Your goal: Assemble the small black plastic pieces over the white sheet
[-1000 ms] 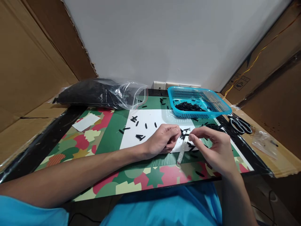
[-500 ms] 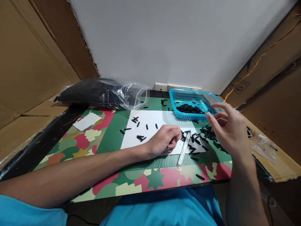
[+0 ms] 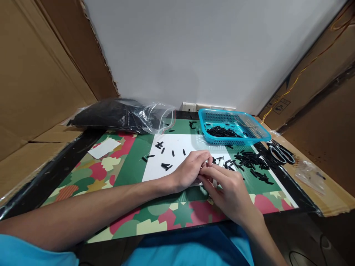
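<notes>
My left hand [image 3: 192, 168] rests over the white paper [image 3: 155, 171] with its fingers curled closed. My right hand [image 3: 229, 184] meets it, thumb and fingers pinched together at the left fingertips. Whatever lies between the fingers is too small or hidden to make out. Just behind the hands, the tip of a pale, slim tool [image 3: 221, 162] shows; my right hand covers the rest. Small black slender pieces [image 3: 166, 166] lie scattered on the paper's left part, and a denser pile of black pieces [image 3: 251, 159] spreads to the right of my hands.
A blue perforated basket [image 3: 235, 141] holding black pieces stands at the back right. Scissors [image 3: 280, 153] and a small clear bag [image 3: 310, 175] lie on the right. A large zip bag [image 3: 116, 114] of dark material sits back left, near a white slip [image 3: 104, 148]. Cardboard walls flank the table.
My right hand has come down and left from near the basket to my left hand, uncovering the scissors and hiding most of the pale tool. My left hand stays closed in nearly the same place.
</notes>
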{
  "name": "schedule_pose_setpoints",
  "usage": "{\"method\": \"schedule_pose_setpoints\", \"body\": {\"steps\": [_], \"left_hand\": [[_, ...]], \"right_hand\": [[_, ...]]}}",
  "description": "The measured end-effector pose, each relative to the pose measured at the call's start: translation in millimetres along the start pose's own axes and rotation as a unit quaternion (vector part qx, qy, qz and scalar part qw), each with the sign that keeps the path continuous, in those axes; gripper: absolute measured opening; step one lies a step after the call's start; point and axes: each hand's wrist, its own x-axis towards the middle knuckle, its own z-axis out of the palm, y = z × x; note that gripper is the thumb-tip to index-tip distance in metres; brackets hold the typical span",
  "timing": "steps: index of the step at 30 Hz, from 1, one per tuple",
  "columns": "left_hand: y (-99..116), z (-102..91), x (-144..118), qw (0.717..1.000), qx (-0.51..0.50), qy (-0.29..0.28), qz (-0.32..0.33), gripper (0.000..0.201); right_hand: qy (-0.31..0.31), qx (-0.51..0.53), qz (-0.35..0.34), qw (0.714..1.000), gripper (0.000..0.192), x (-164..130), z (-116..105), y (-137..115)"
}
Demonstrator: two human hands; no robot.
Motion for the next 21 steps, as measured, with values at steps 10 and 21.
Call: {"method": "schedule_pose_setpoints", "body": {"steps": [10, 21], "left_hand": [[-4, -2.8, 0, 0.984, -0.121, -0.086, -0.1, 0.035], [3, -1.5, -4, 0.986, -0.118, -0.088, -0.083, 0.036]], "right_hand": [[0.093, 0.091, 0.111, 0.985, 0.009, -1, -30, 17], [0.08, 0.117, 0.137, 0.98, 0.011, -2, -27, 24]]}}
